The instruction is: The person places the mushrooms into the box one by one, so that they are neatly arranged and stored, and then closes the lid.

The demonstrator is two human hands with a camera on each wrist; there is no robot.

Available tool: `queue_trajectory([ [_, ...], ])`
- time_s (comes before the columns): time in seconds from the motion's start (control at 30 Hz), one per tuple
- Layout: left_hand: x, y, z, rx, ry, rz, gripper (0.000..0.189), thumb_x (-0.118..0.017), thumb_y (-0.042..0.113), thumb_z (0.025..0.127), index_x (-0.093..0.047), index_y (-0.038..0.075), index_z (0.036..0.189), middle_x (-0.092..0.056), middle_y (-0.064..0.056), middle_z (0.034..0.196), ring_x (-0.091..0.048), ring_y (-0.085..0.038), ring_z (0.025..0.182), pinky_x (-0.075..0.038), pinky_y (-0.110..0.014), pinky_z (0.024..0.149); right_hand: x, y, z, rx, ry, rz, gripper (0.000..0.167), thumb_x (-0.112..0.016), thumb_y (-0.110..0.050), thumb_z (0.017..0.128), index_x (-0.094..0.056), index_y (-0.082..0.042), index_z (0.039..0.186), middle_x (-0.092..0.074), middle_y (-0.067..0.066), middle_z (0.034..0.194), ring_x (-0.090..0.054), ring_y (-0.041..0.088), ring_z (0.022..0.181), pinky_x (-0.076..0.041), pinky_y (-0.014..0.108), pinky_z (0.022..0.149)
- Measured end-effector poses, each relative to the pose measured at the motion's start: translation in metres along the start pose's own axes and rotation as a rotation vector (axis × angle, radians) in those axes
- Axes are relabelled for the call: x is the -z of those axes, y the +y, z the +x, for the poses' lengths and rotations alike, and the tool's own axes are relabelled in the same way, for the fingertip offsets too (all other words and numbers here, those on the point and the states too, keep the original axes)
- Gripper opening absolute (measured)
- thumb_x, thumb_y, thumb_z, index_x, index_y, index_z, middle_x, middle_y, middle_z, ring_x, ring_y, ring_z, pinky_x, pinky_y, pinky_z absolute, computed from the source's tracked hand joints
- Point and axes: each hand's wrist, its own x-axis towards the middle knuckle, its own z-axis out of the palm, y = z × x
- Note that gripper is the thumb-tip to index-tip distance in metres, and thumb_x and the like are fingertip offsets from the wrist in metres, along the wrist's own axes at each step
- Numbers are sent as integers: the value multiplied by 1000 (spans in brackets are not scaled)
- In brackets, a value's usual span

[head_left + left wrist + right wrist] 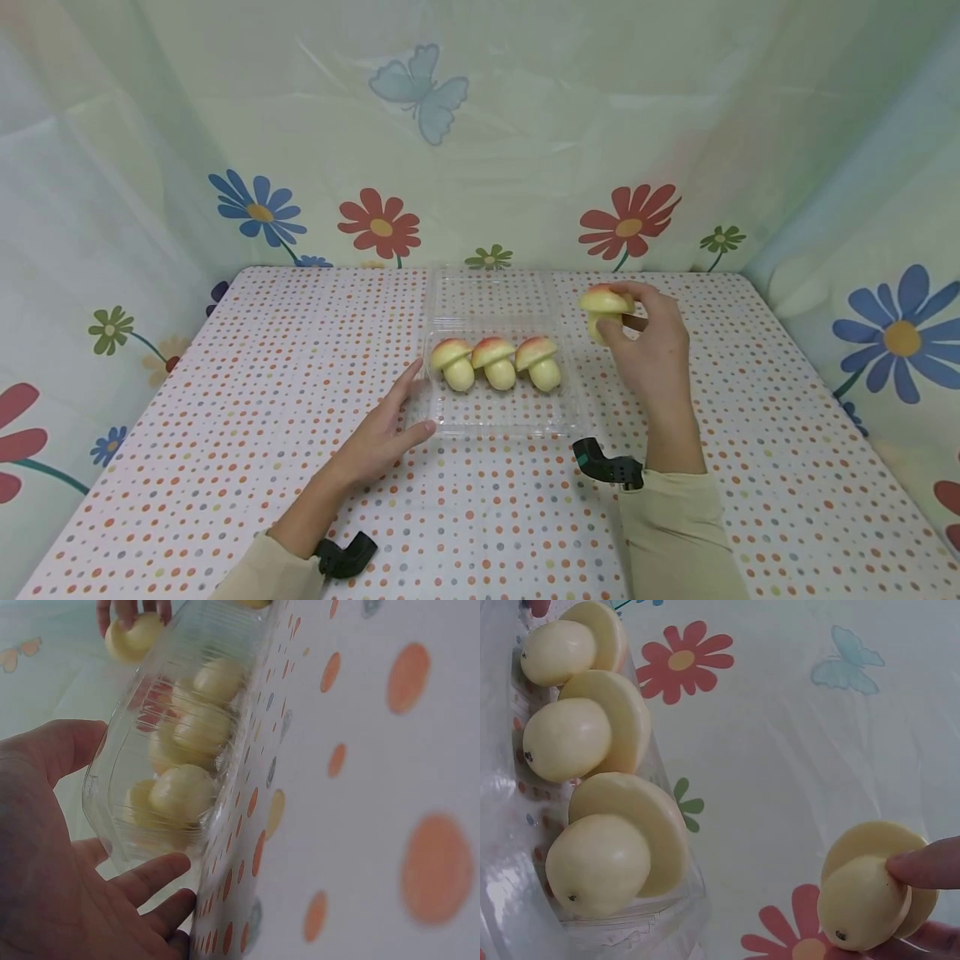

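Note:
A clear plastic box (491, 414) lies opened on the table, its lid (491, 296) folded back to the far side. Three toy mushrooms (498, 375) with yellow stems and red-tinged caps lie side by side in its tray. My right hand (655, 350) pinches another such mushroom (597, 301) between thumb and fingers, to the right of the box and above the table. In the right wrist view, this held mushroom (862, 904) shows its rounded stem end. My left hand (384, 437) rests at the box's near left corner, fingers extended and thumb spread along the front edge.
A white cloth with coloured dots covers the table (300, 358). Behind it hangs a pale curtain (540, 158) printed with flowers and a butterfly, and similar cloth stands at both sides. Black wrist mounts (609, 467) sit on both forearms by the beige sleeves.

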Motion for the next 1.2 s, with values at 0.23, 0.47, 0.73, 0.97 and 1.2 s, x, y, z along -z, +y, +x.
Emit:
queue_trajectory([
  [0.23,1,0,-1,-4,2,-3,85,-62,31,102,-9,29,168,-28,-22,168,-23,-43,157,-25,-68,121,-4,-4,-2,95,-38,-1,51,-64,-4,98,-56,-9,148,-49,26,141,-65,50,116,-61,57,84],
  [0.47,1,2,-1,8,4,-18,87,-63,30,101,-7,32,168,-27,-20,169,-22,-40,158,-21,-66,123,-9,-10,-5,129,-84,1,46,-67,-6,96,-61,-9,141,-51,25,137,-66,49,113,-61,56,83],
  [0.73,1,2,-1,7,5,-21,88,-64,31,100,-7,33,168,-25,-19,170,-21,-37,158,-19,-65,124,-15,-16,-8,183,-113,-2,47,-72,-2,93,-62,-7,138,-54,25,132,-69,48,110,-61,54,85],
  [0.97,1,1,-1,9,2,-11,88,-64,31,101,-7,33,168,-25,-20,169,-21,-38,158,-20,-65,124,-21,-22,-11,192,-183,9,46,-72,-5,94,-62,-9,138,-51,23,139,-69,47,109,-62,52,82],
  [1.2,0,0,0,3,3,-3,88,-63,31,101,-7,30,168,-26,-21,169,-21,-40,158,-20,-67,123,-28,-27,-14,222,-255,-11,46,-71,-5,94,-62,-10,139,-51,21,139,-67,44,113,-61,51,89],
])
